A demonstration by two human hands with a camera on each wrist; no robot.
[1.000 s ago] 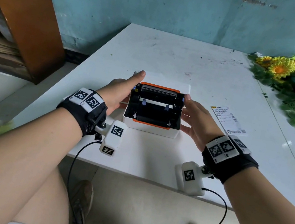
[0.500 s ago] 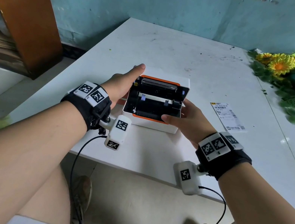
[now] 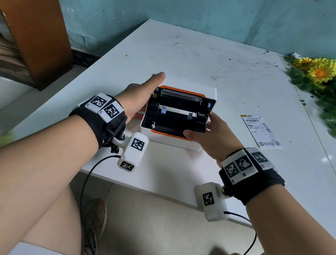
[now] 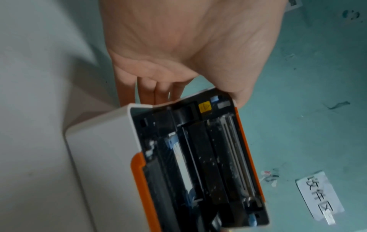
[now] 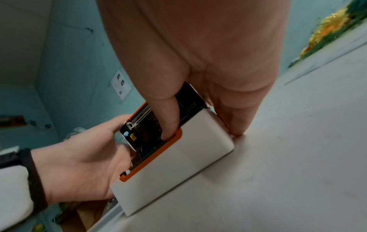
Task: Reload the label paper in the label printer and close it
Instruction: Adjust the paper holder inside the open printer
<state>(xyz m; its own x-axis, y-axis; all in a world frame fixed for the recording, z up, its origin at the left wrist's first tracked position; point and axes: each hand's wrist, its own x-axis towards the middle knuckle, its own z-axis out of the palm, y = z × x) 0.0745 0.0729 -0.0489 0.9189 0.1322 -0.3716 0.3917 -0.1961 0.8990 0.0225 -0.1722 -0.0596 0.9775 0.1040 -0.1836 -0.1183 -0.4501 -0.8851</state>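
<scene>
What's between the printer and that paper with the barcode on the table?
Mostly the right hand gripping the label printer; past it, only bare white table up to the printed label, as the head view shows.

Three handwritten characters, 设件区, stand on a white paper tag [image 4: 319, 196] stuck to the teal surface just beside the open label printer [image 4: 178, 164]. A yellow warning-triangle sticker [image 4: 204, 107] sits inside the printer at one corner. The printed label [image 3: 259, 130] on the counter [image 3: 207, 62] beside the printer carries barcodes and small print too fine to read.
</scene>
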